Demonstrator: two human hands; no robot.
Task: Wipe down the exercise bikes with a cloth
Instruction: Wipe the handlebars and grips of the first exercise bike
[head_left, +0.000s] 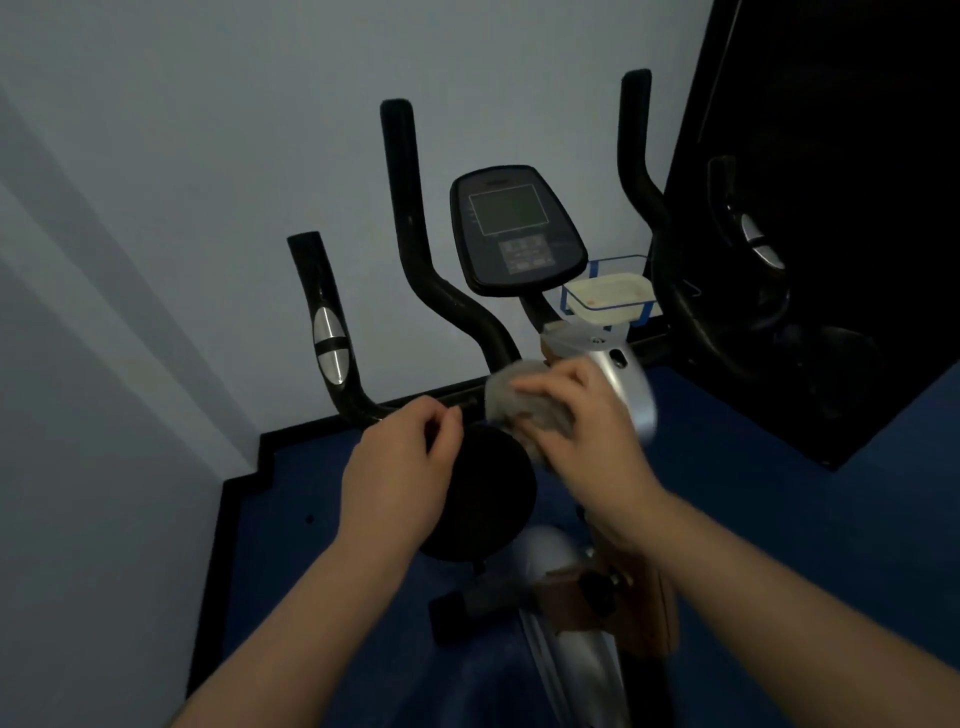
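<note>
Clearly the exercise bike (519, 312) fills the middle of the frame, and its stem runs from the lower centre up to the console (517, 228) in the upper centre. The black handlebar (415, 208) rises at both sides of the console, with its long axis going almost straight up in the frame. The silver stem cover (631, 384) lies just right of centre.

The right hand (587, 415) is the nearer one to this cover; its fingers curl around a grey cloth (514, 395) and hold it at the point where the bar meets the stem. The handlebar lies up and to the left from the cloth, so I judge the next stroke must go upward along it. The left hand (400, 467) hovers left of centre, fingers loosely curled, and it holds nothing that I can see.
</note>
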